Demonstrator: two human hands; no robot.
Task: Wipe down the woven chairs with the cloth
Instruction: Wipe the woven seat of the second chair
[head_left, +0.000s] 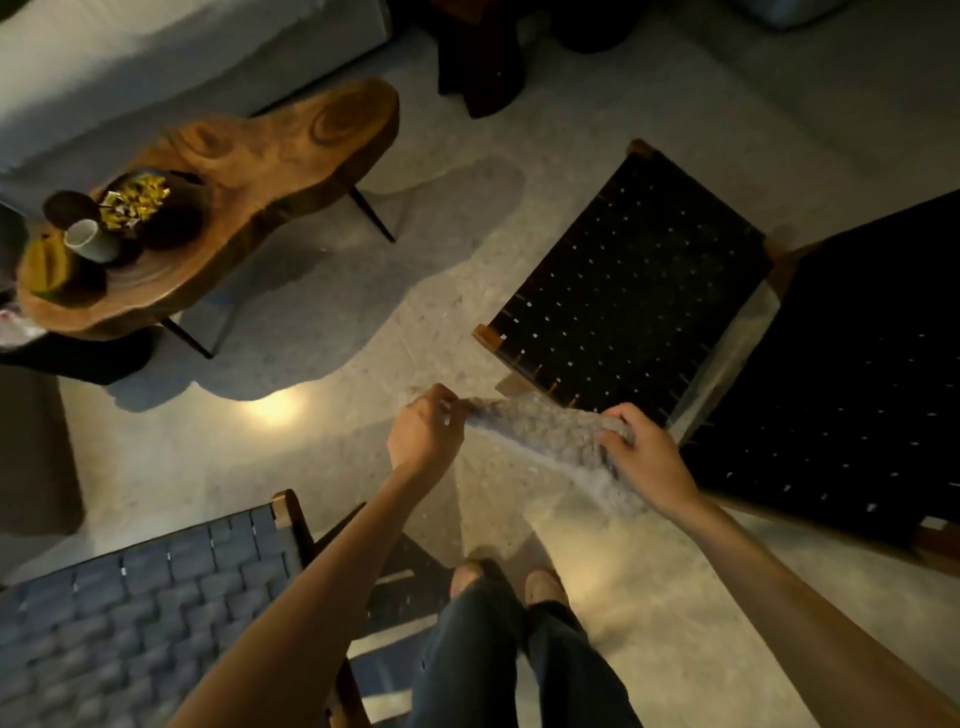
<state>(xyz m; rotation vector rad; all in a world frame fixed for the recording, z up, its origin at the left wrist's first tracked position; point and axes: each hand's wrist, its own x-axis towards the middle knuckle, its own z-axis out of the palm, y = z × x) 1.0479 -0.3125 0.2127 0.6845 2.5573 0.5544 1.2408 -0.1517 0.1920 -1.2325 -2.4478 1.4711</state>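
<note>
Grey cloth, held taut in the air above the floor, just before the black woven chair. My left grip pinches one end; my right grip curls round the other. Blue-grey woven chair at lower left; wood-slab surface beyond.

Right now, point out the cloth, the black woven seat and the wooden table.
cloth (540, 428): head view, middle of the stretched fabric.
black woven seat (634, 291): head view, centre of its woven surface.
wooden table (280, 166): head view, bare part of its top.
</note>
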